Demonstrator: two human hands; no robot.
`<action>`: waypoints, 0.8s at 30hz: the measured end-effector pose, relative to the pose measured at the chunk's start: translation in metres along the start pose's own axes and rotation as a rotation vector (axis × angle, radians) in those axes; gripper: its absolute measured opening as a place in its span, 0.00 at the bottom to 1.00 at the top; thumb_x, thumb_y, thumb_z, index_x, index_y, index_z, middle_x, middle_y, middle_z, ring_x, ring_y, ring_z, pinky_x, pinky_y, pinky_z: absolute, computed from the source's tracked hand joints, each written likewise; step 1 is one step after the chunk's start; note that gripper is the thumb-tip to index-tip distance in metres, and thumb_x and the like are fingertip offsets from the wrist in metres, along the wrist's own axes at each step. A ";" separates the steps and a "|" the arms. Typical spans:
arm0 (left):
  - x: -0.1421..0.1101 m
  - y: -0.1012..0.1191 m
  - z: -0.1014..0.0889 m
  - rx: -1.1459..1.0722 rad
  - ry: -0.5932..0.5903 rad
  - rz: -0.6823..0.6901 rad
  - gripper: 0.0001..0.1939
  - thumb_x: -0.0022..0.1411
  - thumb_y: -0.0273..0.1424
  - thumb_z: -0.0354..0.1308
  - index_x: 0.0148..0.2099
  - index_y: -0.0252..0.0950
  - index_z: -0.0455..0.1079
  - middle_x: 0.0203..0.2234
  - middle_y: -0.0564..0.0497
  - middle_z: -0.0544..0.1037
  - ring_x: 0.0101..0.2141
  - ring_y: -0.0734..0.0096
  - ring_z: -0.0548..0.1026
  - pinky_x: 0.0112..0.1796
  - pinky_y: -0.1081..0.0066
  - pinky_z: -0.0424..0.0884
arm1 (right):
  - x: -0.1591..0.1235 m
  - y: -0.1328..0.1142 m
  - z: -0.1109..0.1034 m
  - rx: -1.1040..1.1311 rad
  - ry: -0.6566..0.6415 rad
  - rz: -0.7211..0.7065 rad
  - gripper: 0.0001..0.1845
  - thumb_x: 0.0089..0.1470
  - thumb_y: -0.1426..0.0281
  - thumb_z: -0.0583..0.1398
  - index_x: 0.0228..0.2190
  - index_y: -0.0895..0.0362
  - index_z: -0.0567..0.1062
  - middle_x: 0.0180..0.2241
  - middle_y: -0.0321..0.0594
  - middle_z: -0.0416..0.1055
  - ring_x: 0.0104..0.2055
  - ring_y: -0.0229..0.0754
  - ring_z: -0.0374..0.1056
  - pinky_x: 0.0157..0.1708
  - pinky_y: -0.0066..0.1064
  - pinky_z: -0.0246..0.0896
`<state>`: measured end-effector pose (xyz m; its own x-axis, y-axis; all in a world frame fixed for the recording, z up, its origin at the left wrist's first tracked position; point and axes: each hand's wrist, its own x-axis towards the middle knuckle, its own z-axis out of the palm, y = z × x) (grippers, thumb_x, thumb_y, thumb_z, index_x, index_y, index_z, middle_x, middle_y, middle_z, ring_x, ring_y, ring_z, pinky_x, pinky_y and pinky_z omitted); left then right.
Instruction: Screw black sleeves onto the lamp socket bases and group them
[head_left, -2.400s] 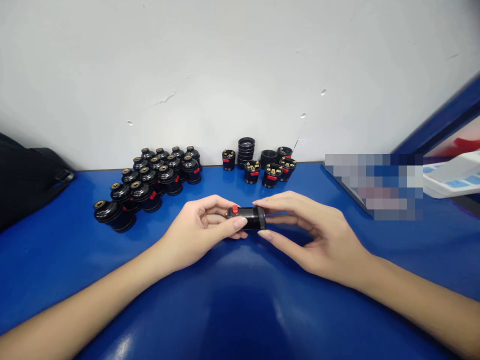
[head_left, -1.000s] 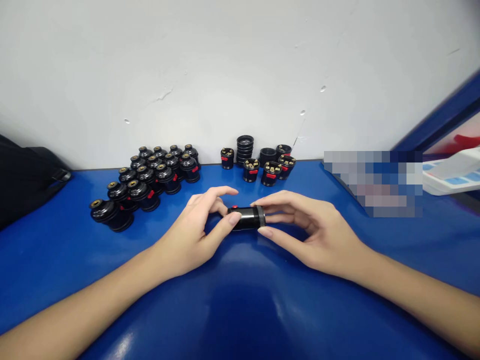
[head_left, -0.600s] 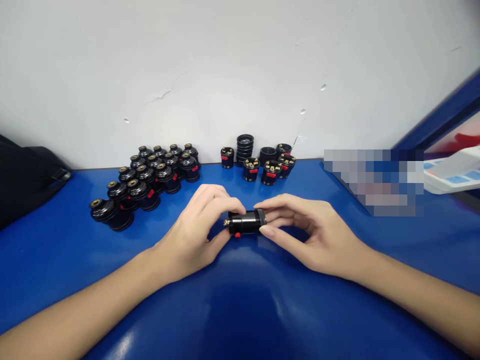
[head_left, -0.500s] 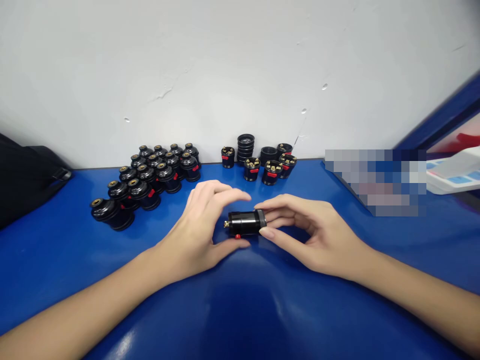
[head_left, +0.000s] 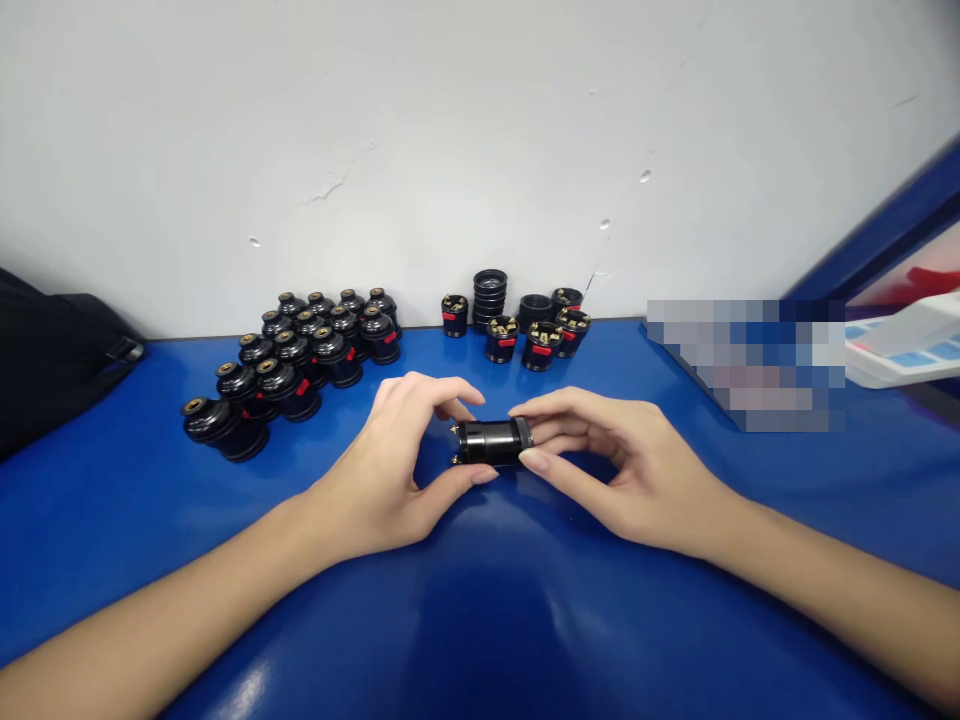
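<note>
A black cylindrical lamp socket (head_left: 491, 442) with brass terminals on its left end lies sideways between my two hands, just above the blue table (head_left: 480, 600). My left hand (head_left: 397, 465) grips its left end between thumb and fingers. My right hand (head_left: 622, 465) pinches the ribbed right end with thumb and forefinger. Both hands are closed on the same piece.
Several finished black sockets with domed caps (head_left: 296, 365) stand grouped at the back left. Several open socket bodies and stacked black rings (head_left: 525, 325) stand at the back centre by the white wall. A black bag (head_left: 52, 350) lies far left. A white object (head_left: 907, 350) lies far right.
The socket has been turned about its long axis between my fingers: its red tab went from the top to the underside and is now out of sight. My left fingers regripped it.
</note>
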<state>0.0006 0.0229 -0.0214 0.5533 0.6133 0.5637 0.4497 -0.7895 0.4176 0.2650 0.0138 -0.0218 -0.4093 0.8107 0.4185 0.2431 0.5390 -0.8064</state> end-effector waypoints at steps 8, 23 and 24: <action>0.001 0.003 0.004 0.121 0.002 0.019 0.38 0.68 0.45 0.72 0.69 0.44 0.56 0.56 0.43 0.75 0.57 0.51 0.72 0.59 0.52 0.64 | 0.000 0.000 0.000 0.011 -0.003 0.000 0.13 0.64 0.68 0.71 0.49 0.55 0.80 0.41 0.41 0.87 0.37 0.42 0.87 0.44 0.29 0.87; -0.002 -0.001 0.003 -0.025 -0.002 -0.014 0.28 0.72 0.30 0.68 0.65 0.46 0.57 0.49 0.49 0.77 0.47 0.59 0.76 0.53 0.55 0.67 | -0.001 -0.001 -0.001 -0.015 -0.009 0.033 0.12 0.66 0.67 0.69 0.49 0.56 0.79 0.39 0.41 0.87 0.36 0.41 0.87 0.42 0.27 0.86; -0.001 -0.002 0.003 -0.030 0.014 0.012 0.29 0.70 0.29 0.69 0.64 0.46 0.57 0.50 0.49 0.77 0.48 0.60 0.77 0.53 0.55 0.68 | 0.000 -0.001 -0.001 -0.019 -0.013 0.032 0.11 0.66 0.67 0.69 0.49 0.56 0.79 0.39 0.41 0.87 0.36 0.40 0.86 0.42 0.26 0.85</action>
